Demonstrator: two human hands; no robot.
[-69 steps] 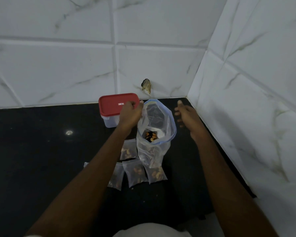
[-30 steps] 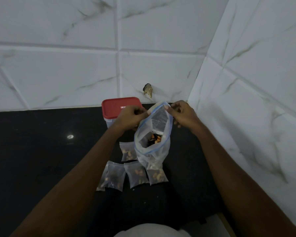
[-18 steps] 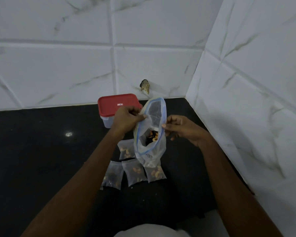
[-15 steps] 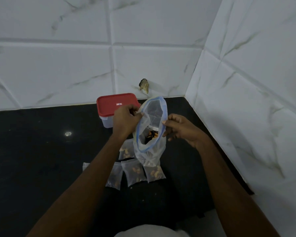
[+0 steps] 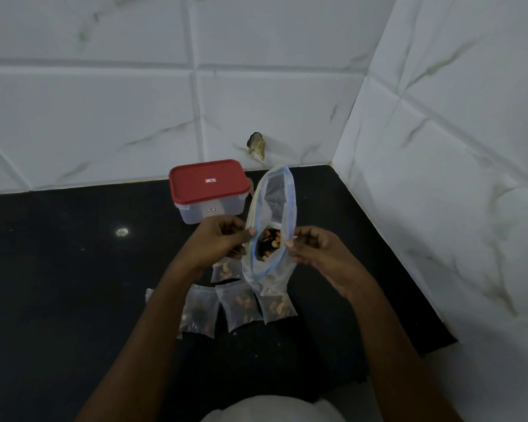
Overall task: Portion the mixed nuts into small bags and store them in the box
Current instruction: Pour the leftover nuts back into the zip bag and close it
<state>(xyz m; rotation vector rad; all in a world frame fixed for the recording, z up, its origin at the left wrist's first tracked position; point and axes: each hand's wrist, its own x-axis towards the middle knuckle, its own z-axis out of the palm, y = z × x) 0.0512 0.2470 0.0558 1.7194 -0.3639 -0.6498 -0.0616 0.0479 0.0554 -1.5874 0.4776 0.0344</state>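
Note:
A large clear zip bag (image 5: 272, 208) with a blue rim stands upright on the black counter, mouth open, mixed nuts (image 5: 267, 242) visible at its bottom. My left hand (image 5: 221, 240) pinches the bag's left rim and my right hand (image 5: 316, 249) pinches its right rim. Several small filled bags (image 5: 240, 306) lie flat on the counter in front of the big bag; one is partly hidden under my left forearm. A clear box with a red lid (image 5: 208, 190), closed, stands behind my left hand near the wall.
The black counter (image 5: 58, 284) ends at white marble-tiled walls behind and to the right, forming a corner. A chipped spot (image 5: 256, 146) marks the back wall above the bag. The counter's front edge is at lower right near my torso.
My right hand went from free in the air to gripping the bag's right rim. Both hands have slid lower along the rim, and the bag's mouth has narrowed into a long slit.

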